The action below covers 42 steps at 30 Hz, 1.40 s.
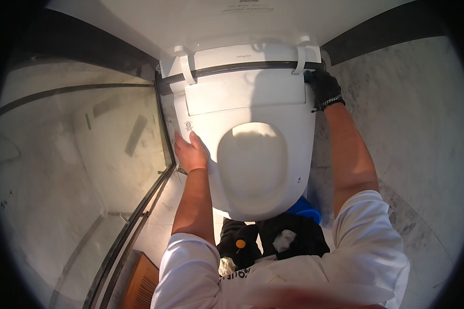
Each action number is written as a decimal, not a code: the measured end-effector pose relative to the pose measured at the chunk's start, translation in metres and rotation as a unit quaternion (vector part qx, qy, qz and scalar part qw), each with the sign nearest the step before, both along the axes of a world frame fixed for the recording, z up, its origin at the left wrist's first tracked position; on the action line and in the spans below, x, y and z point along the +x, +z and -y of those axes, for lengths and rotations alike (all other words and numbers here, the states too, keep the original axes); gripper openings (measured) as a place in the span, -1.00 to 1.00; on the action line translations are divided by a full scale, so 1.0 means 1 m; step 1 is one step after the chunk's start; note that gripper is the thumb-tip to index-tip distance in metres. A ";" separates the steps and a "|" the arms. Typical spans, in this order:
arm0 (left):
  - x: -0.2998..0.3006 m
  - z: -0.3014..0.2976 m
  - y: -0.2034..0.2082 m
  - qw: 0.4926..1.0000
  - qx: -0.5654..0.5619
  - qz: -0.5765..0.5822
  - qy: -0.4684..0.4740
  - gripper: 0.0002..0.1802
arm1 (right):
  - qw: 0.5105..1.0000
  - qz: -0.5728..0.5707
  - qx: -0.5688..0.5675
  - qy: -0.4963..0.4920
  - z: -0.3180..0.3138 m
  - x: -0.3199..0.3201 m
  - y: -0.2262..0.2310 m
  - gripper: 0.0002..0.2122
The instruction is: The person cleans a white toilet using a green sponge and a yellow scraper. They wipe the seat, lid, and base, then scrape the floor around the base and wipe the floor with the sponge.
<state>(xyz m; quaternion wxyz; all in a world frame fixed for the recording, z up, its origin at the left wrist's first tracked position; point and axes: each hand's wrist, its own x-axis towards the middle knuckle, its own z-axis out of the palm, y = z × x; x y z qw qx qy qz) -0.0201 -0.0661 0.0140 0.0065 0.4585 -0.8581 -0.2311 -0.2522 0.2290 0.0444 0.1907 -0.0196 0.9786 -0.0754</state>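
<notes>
A white toilet [201, 103] with a broad, flat top and an oval recess stands in front of me. My bare left hand [192, 153] rests on its left edge, thumb and fingers apart, some fingertips over the side. At the far right corner, my right hand [325, 88] wears a dark glove and a beaded bracelet. Its fingers curl around something green [308, 76], mostly hidden by the glove. Between both hands, a dark bar [242, 67] crosses the toilet's back, with two white hook-shaped straps [187, 67] over it.
A glass panel [87, 134] in a dark frame stands close on the left. Marbled wall [412, 103] rises on the right. A blue bucket [305, 207] is partly hidden behind the toilet's front. An orange-brown slatted wooden piece [139, 280] sits low on the left.
</notes>
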 end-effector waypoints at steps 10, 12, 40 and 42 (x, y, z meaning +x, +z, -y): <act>0.000 0.000 -0.003 1.000 -0.001 -0.002 0.000 -0.38 | 0.960 -0.119 -0.252 0.038 -0.017 0.020 -0.032 -0.82; 0.000 0.000 -0.003 1.000 0.002 0.002 0.000 -0.38 | 0.955 -0.143 -0.239 0.098 -0.020 0.018 -0.034 -0.82; 0.000 0.002 -0.004 1.000 0.007 0.008 0.001 -0.38 | 0.976 0.073 -0.199 0.057 -0.033 -0.001 -0.028 -0.81; -0.001 0.002 -0.003 1.000 0.004 0.004 -0.003 -0.38 | 0.989 0.064 -0.105 0.079 -0.045 -0.004 -0.027 -0.82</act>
